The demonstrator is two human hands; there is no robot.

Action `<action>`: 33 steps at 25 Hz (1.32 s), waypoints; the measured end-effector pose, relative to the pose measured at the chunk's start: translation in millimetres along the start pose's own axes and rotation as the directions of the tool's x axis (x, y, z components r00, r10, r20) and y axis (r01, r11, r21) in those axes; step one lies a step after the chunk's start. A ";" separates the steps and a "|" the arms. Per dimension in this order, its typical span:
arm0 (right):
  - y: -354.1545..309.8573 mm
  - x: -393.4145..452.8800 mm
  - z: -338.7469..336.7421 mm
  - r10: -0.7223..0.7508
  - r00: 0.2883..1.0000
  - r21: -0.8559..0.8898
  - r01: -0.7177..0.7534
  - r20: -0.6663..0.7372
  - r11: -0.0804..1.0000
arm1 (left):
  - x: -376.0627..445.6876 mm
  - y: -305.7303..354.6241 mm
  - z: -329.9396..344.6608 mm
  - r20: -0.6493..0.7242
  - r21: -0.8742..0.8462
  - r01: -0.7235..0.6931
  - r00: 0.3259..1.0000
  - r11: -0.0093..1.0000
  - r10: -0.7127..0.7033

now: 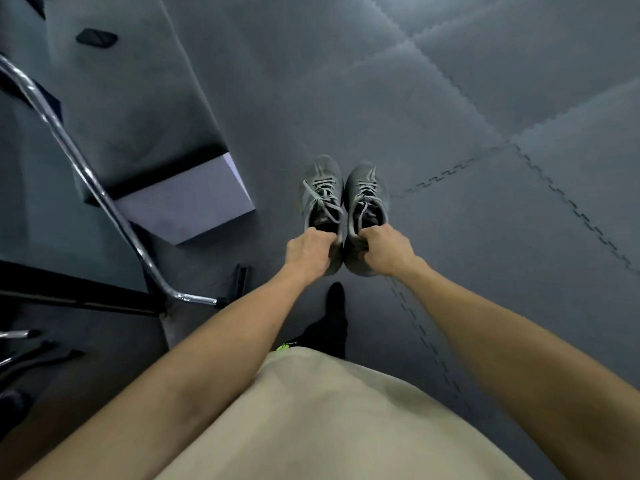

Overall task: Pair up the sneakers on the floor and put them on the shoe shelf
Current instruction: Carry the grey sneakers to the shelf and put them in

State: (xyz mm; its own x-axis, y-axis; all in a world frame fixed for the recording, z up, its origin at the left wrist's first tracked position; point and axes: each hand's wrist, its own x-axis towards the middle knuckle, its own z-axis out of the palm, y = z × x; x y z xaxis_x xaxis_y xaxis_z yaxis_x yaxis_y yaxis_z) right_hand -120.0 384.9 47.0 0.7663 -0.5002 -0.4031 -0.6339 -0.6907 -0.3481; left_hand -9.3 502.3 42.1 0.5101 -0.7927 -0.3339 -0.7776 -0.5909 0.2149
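Two grey laced sneakers are held side by side above the floor, toes pointing away from me. My left hand [309,252] grips the heel collar of the left sneaker [320,188]. The heel collar of the right sneaker [366,194] is gripped by my right hand [386,251]. The two shoes touch along their inner sides. The heels are hidden behind my fingers. No shoe shelf can be clearly made out.
Grey interlocking foam mats [485,116] cover the floor. A chrome tube frame [100,195] runs diagonally at the left beside grey fabric panels and a pale box [187,202]. My black-socked foot [336,306] stands below the shoes.
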 end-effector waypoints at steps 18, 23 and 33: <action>135.2 401.3 -266.3 -0.023 0.999 0.034 0.024 -0.032 0.999 | 464.0 59.8 -169.6 -0.038 -0.010 0.045 0.998 0.999 -0.045; 170.8 504.2 -353.3 -0.113 0.993 0.008 0.113 -0.018 0.994 | 572.3 88.1 -220.5 -0.086 -0.050 0.123 0.988 0.991 -0.127; 190.9 697.5 -440.7 -0.181 0.983 -0.098 0.184 0.043 0.978 | 761.8 70.9 -274.2 -0.104 -0.116 0.209 0.970 0.971 -0.221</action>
State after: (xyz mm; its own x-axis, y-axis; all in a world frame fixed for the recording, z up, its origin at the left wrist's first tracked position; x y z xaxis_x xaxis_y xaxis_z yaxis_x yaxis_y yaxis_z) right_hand 339.5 -326.1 72.5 0.8632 -0.3445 -0.3692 -0.4686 -0.8188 -0.3317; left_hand 424.9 -184.5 54.7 0.7047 -0.6537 -0.2756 -0.6061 -0.7567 0.2452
